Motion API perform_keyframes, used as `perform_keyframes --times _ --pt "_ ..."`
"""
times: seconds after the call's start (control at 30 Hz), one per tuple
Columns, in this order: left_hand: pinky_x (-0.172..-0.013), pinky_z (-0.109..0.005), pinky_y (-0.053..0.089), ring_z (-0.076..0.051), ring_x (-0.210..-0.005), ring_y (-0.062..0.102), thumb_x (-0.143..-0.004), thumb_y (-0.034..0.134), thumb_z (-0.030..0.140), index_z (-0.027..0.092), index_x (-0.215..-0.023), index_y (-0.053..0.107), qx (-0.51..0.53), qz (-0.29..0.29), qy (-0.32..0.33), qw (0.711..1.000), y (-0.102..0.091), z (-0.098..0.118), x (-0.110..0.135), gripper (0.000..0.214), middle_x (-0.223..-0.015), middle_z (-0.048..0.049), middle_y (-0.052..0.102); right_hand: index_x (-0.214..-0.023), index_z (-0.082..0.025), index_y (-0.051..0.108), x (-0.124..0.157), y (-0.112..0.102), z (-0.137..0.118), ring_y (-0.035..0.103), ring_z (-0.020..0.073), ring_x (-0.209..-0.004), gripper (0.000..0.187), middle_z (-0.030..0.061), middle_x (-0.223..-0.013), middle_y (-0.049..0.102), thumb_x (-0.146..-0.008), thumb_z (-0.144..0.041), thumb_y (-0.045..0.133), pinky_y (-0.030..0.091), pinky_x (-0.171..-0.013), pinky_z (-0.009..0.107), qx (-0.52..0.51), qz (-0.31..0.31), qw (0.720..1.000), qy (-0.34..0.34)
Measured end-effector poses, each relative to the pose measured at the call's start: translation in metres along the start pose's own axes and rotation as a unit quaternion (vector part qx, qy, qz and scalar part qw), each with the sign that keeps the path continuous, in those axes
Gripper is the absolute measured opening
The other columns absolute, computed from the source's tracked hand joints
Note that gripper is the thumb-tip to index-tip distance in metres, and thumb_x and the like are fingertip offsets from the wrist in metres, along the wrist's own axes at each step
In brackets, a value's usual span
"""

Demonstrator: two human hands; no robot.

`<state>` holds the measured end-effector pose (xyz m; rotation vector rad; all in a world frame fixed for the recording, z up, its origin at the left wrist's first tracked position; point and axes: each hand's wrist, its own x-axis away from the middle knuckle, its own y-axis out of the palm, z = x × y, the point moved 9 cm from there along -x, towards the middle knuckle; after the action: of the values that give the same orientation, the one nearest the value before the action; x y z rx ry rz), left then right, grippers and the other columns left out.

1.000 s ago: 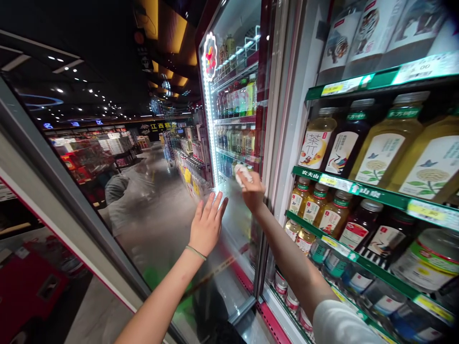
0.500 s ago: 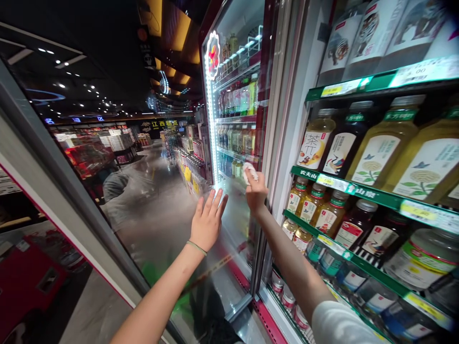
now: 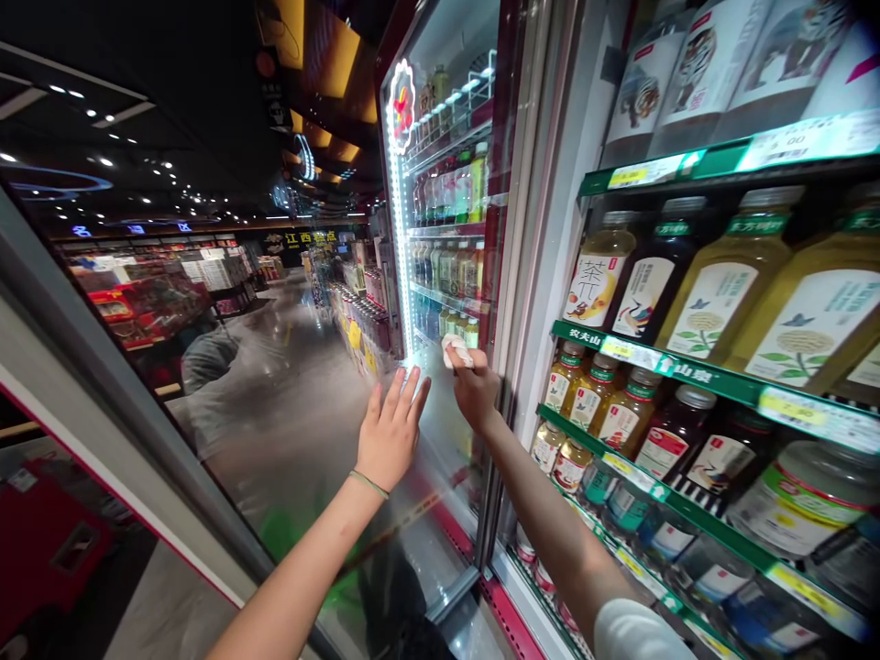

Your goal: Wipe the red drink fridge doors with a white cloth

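Note:
A glass cooler door [image 3: 302, 477] swings out in front of me, its lower pane cloudy with mist. My right hand [image 3: 476, 390] grips a crumpled white tissue or cloth [image 3: 456, 350] against or very near the glass, close to the hinge side. To its left, my left hand [image 3: 391, 423] is raised with fingers spread toward the same pane, holding nothing; whether its palm touches the glass I cannot tell. A thin band [image 3: 369, 484] circles the left wrist.
Shelves of drink bottles [image 3: 711, 293] on green price rails [image 3: 687, 367] rise close on my right. The door's metal frame [image 3: 130, 385] slants along the left. Beyond the glass lie a shop aisle and display stacks [image 3: 357, 321]. A red object [image 3: 55, 541] stands at lower left.
My right hand with the white wad has moved left and slightly down across the pane. My left hand has shifted slightly left, fingers still spread. The view has turned a little.

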<state>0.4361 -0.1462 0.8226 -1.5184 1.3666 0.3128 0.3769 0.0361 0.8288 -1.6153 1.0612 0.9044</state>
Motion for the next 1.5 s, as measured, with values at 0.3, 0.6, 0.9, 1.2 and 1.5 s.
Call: perform_keyframes --times 0.3,0.6,0.9,1.2,1.5 --pt "-0.133 -0.05 0.005 -0.025 -0.16 0.021 -0.096 0.05 0.017 0.023 -0.164 0.024 0.035 0.0 -0.007 0.999 0.001 -0.002 0.001 0.073 -0.169 -0.0039 0.025 -0.136 -0.029 0.069 0.009 0.0 0.009 0.062 0.016 -0.079 0.059 0.0116 -0.117 0.064 -0.088 -0.006 0.043 0.046 -0.066 0.024 0.017 -0.013 0.999 0.024" --pt "-0.133 -0.048 -0.006 -0.024 -0.16 0.02 -0.097 0.049 0.016 0.022 -0.163 0.025 0.044 0.005 -0.01 0.999 -0.001 -0.003 0.0 0.071 -0.17 -0.0033 0.024 -0.143 -0.025 0.062 0.023 -0.001 0.031 0.064 0.0189 -0.079 0.059 0.0137 -0.119 0.063 -0.091 -0.01 0.039 0.046 -0.063 0.026 0.019 -0.022 0.993 0.112" --pt "-0.132 -0.047 -0.011 -0.024 -0.159 0.024 -0.097 0.051 0.019 0.022 -0.163 0.029 0.021 0.002 -0.008 1.0 -0.001 -0.002 0.0 0.069 -0.169 -0.0036 0.025 -0.148 -0.025 0.057 0.03 -0.001 0.038 0.062 0.0183 -0.077 0.061 0.0127 -0.118 0.061 -0.092 -0.01 0.038 0.047 -0.064 0.027 -0.01 -0.025 0.986 0.162" --pt "-0.134 -0.049 0.001 -0.024 -0.159 0.024 -0.098 0.048 0.017 0.024 -0.164 0.022 0.058 0.015 -0.014 0.998 -0.004 -0.003 0.0 0.071 -0.168 -0.0046 0.028 -0.149 -0.022 0.056 0.041 0.004 0.048 0.064 0.0198 -0.079 0.062 0.0152 -0.124 0.061 -0.09 -0.011 0.039 0.047 -0.063 0.028 -0.016 -0.001 0.982 0.188" --pt "-0.134 -0.05 0.007 -0.025 -0.156 0.031 -0.099 0.048 0.019 0.026 -0.164 0.017 0.069 0.008 -0.024 0.997 0.001 -0.005 0.001 0.072 -0.167 -0.0054 0.031 -0.143 -0.026 0.062 0.038 0.003 0.025 0.064 0.0182 -0.079 0.058 0.0136 -0.12 0.061 -0.091 -0.01 0.04 0.047 -0.061 0.025 -0.01 -0.012 0.995 0.103"
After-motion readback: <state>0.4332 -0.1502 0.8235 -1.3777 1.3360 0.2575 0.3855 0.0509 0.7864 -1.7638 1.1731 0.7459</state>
